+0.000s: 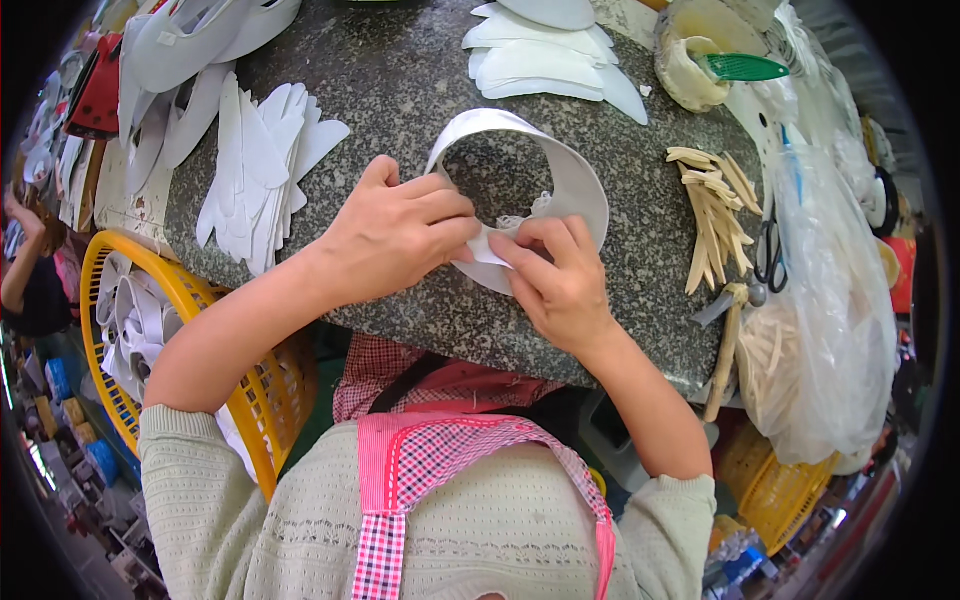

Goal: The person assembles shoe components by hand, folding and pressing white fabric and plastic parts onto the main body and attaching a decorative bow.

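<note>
A white curved band (pixel 588 185), bent round into a loop, stands on the speckled dark stone tabletop (pixel 390 120) in front of me. My left hand (pixel 400 235) is closed on its near left part, thumb and fingers pinching the edge. From the other side my right hand (pixel 560 285) pinches the same near part, its fingertips close to the left ones. Between the two hands a small white flap of the band shows. Some white thread-like scraps (pixel 530 210) lie inside the loop. The fingertips partly hide where the band's ends meet.
Flat white cut pieces (pixel 255 165) lie left, with another stack (pixel 545 65) at the back. A yellow basket (pixel 265 425) of white bands stands at left. On the right are wooden sticks (pixel 710 220), scissors (pixel 770 255), a hammer (pixel 728 350), a plastic bag (pixel 835 300) and a green-handled brush (pixel 745 67).
</note>
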### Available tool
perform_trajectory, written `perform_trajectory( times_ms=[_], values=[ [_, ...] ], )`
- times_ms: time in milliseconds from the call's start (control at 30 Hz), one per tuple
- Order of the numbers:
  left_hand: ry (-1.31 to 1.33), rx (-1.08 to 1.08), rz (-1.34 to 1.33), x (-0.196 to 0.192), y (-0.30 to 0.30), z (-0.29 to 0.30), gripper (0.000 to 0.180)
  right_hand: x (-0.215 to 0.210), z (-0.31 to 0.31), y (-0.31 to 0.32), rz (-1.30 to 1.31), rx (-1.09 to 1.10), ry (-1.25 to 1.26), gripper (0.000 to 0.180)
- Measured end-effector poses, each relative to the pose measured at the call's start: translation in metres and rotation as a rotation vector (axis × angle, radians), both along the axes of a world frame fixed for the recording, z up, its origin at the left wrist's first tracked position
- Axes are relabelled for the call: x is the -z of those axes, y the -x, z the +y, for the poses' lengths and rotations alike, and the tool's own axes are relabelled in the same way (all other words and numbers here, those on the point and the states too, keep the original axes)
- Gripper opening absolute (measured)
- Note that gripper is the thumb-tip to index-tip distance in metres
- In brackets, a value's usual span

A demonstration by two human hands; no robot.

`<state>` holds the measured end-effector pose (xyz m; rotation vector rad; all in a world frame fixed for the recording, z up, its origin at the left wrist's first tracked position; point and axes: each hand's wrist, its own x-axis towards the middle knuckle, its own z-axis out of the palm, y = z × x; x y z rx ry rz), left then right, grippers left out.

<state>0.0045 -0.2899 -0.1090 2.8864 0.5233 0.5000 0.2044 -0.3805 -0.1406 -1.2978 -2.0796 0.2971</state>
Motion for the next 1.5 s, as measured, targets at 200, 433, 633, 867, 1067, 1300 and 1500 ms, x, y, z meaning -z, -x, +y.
perform_trajectory(
  times_ms=[200,433,633,867,1067,1300,1500],
  values=[
    [-0.242,0.014,0.031,0.011,0.010,-0.006,0.022,-0.003,0.000,-0.011,0.006,-0.107,0.030,0.033],
    [-0.068,-0.049,0.147,0.014,0.027,-0.022,0.048,-0.013,-0.013,-0.008,-0.242,-0.158,0.054,0.045],
    [0.062,-0.045,0.178,0.010,0.028,-0.021,0.052,-0.044,-0.012,-0.013,-0.132,-0.408,0.440,0.040],
    [-0.026,-0.025,0.120,0.011,0.029,-0.020,0.046,0.012,0.029,0.029,0.031,-0.064,0.089,0.038],
    [-0.067,0.001,0.048,0.027,0.048,-0.013,0.035,0.004,0.017,0.033,-0.473,-0.156,0.073,0.077],
    [0.010,0.013,-0.054,0.033,0.050,-0.009,0.030,-0.003,0.005,0.021,-0.450,-0.145,0.134,0.070],
    [-0.017,0.008,-0.066,0.030,0.046,-0.011,0.028,-0.012,-0.027,-0.010,-0.530,-0.126,0.102,0.063]
  ],
)
